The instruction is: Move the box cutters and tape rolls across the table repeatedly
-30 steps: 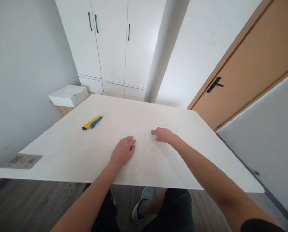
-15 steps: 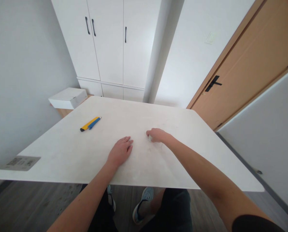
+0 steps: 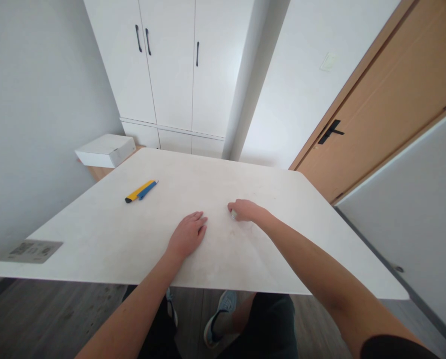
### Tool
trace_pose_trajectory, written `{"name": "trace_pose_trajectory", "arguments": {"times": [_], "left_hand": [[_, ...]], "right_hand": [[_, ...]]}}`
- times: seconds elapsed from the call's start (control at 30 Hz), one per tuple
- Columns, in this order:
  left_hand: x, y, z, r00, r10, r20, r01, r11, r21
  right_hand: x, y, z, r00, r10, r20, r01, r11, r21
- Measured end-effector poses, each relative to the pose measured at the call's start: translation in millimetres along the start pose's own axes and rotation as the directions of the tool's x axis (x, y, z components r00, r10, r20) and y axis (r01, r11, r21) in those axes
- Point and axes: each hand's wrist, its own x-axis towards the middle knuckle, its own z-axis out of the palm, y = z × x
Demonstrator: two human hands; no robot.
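Observation:
My left hand (image 3: 187, 233) lies flat on the white tabletop (image 3: 204, 179), palm down with the fingers stretched out. Farther right, my right hand (image 3: 244, 210) is closed around a small whitish object (image 3: 234, 214) and rests at the table surface. Most of that object is hidden by the fingers, so its kind cannot be made out. Toward the left of the tabletop lie a yellow utility knife (image 3: 136, 192) and a smaller blue utility knife (image 3: 147, 190), side by side and touching or nearly so. Neither hand touches them.
A printed grey label (image 3: 36, 251) is stuck at the table's near left corner. Beyond the far left edge sits a white box (image 3: 109, 149). White cabinets (image 3: 170, 75) stand behind the table, and a wooden door (image 3: 380, 99) is at the right.
The view has shifted very slightly. Both hands keep nearly the same places and poses, and the two knives have not moved on the table.

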Motion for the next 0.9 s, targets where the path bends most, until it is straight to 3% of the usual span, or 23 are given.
{"name": "trace_pose_trajectory", "arguments": {"times": [0.1, 0.17, 0.27, 0.4, 0.5, 0.63, 0.9], "left_hand": [[0, -1, 0.4, 1.000, 0.010, 0.009, -0.010, 1.000, 0.010], [0, -2, 0.8, 1.000, 0.017, 0.014, -0.017, 1.000, 0.016], [0, -3, 2.4, 1.000, 0.026, 0.012, -0.026, 0.999, 0.021], [1, -5, 5.9, 0.999, 0.033, 0.001, -0.033, 0.999, 0.018], [1, -7, 7.5, 0.999, 0.033, -0.008, -0.033, 0.999, 0.018], [0, -7, 7.0, 0.999, 0.029, -0.017, -0.028, 0.999, 0.027], [0, -6, 5.9, 1.000, 0.023, -0.018, -0.023, 1.000, 0.003]], "right_hand": [[-3, 13, 5, 1.000, -0.009, -0.019, 0.009, 1.000, 0.025], [-11, 36, 11, 0.999, 0.033, -0.026, -0.032, 0.999, 0.042], [-33, 89, 24, 0.984, 0.180, 0.000, -0.180, 0.982, 0.056], [-71, 169, 47, 0.919, 0.392, 0.038, -0.393, 0.916, 0.079], [-92, 211, 61, 0.876, 0.479, 0.051, -0.481, 0.869, 0.115], [-99, 236, 76, 0.847, 0.529, 0.051, -0.529, 0.833, 0.163], [-90, 248, 97, 0.830, 0.553, 0.066, -0.552, 0.799, 0.238]]}}
